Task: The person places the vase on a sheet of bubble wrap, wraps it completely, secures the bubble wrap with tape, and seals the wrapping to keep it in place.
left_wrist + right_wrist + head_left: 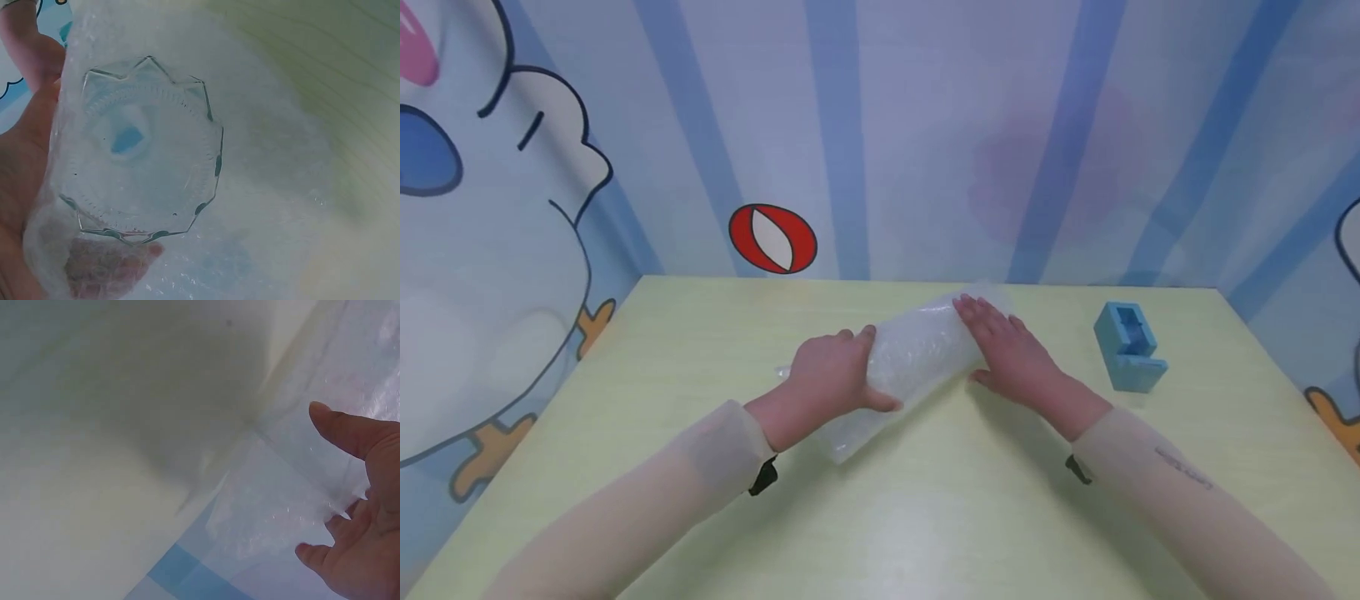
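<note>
A roll of clear bubble wrap [917, 346] lies slantwise on the table between both hands. In the left wrist view, a clear glass vessel with a zigzag rim [219, 165] faces the camera inside the wrap [269, 206]. My left hand [831, 371] grips the near left part of the roll, its thumb on the near side and fingers over the far side; some fingers [106, 265] show through the plastic. My right hand [1015, 354] rests at the far right end with fingers extended over the wrap. From the right wrist, fingertips [312, 553] touch the sheet [269, 506].
A light blue blocky holder [1127, 350] with a square recess stands right of my right hand. The pale yellow tabletop [910, 525] ends at a striped blue backdrop [917, 150] with printed cartoon figures.
</note>
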Demonstrator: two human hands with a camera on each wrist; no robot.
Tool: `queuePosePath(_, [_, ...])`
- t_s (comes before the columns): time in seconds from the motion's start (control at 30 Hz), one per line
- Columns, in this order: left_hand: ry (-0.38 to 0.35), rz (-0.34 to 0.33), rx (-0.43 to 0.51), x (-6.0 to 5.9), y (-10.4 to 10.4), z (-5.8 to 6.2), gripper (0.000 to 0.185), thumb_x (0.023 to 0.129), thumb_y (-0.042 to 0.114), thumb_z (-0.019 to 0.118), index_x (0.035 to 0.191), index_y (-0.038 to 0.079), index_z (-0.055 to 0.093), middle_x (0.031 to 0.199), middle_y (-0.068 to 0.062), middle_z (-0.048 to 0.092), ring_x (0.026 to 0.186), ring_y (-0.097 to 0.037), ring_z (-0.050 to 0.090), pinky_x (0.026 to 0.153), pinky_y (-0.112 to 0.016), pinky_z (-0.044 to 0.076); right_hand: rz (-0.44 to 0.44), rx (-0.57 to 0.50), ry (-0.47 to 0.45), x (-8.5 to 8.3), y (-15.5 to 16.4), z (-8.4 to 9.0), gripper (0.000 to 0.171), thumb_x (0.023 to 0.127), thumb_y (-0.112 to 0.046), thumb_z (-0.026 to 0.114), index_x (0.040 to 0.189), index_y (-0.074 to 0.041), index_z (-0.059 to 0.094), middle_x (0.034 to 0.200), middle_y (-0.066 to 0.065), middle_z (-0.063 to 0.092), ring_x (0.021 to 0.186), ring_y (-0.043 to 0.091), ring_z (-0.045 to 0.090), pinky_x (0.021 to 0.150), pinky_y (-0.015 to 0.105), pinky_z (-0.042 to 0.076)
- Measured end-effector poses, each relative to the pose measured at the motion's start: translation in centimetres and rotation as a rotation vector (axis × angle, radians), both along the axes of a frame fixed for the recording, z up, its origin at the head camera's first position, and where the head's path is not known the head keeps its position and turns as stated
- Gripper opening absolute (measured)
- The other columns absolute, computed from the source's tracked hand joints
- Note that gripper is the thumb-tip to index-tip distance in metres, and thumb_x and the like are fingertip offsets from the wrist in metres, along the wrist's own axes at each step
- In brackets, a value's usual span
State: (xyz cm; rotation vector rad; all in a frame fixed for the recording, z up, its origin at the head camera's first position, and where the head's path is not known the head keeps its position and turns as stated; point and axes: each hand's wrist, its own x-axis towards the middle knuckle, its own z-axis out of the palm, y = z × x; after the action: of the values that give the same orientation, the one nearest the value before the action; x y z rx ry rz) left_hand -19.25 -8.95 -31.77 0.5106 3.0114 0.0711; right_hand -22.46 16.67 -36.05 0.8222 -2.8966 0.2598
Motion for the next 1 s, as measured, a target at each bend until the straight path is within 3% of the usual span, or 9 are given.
queuePosePath(0.13, [-0.021, 0.011, 0.019, -0.1, 0.2, 0.0, 0.101, 0.076, 0.066, 0.08, 0.151, 0.007, 0.048, 0.121, -0.014, 0.072, 0.09, -0.024, 0.07, 0.075, -0.036, 0.061, -0.002, -0.025, 0.036, -0.8, 0.0, 0.2, 0.099, 0.08, -0.006, 0.085, 0.159, 0.002, 0.025, 0.159, 0.026, 0.041, 0.144, 0.045, 0.045, 0.114, 0.06, 0.043])
queuePosePath(0.4, [-0.04, 0.055, 0.044, 0.1, 0.7, -0.5, 0.097, 0.08, 0.07, 0.073, 0.146, 0.003, 0.05, 0.103, -0.01, 0.075, 0.074, -0.017, 0.066, 0.063, -0.028, 0.054, -0.017, -0.019, 0.058, -2.4, -1.0, -0.4, 0.092, 0.079, -0.004, 0.086, 0.157, -0.004, 0.037, 0.162, 0.02, 0.04, 0.147, 0.042, 0.043, 0.114, 0.062, 0.043])
queuePosePath(0.73, [-0.057, 0.116, 0.058, 1.2, 1.7, -0.4, 0.099, 0.084, 0.069, 0.07, 0.145, -0.005, 0.044, 0.104, -0.016, 0.073, 0.077, -0.023, 0.07, 0.064, -0.034, 0.059, 0.018, -0.043, 0.076, -3.4, -1.4, -0.4, 0.086, 0.079, 0.001, 0.084, 0.155, -0.009, 0.044, 0.162, 0.017, 0.041, 0.147, 0.04, 0.043, 0.113, 0.062, 0.044])
queuePosePath(0.87, [-0.116, 0.129, 0.083, 1.3, 1.8, -0.1, 0.098, 0.088, 0.065, 0.068, 0.149, -0.006, 0.039, 0.112, -0.018, 0.071, 0.084, -0.025, 0.071, 0.068, -0.037, 0.061, 0.051, -0.046, 0.08, -3.6, -1.4, -0.6, 0.088, 0.078, 0.002, 0.084, 0.155, -0.009, 0.044, 0.162, 0.018, 0.041, 0.147, 0.041, 0.043, 0.112, 0.06, 0.046])
queuePosePath(1.0, [-0.233, 0.091, 0.129, 1.6, 1.7, 0.5, 0.093, 0.097, 0.056, 0.062, 0.158, -0.005, 0.026, 0.133, -0.022, 0.065, 0.107, -0.031, 0.07, 0.085, -0.043, 0.061, 0.061, -0.042, 0.072, -3.7, -1.3, -0.5, 0.089, 0.077, 0.006, 0.083, 0.155, -0.008, 0.043, 0.162, 0.018, 0.041, 0.148, 0.04, 0.042, 0.11, 0.056, 0.049])
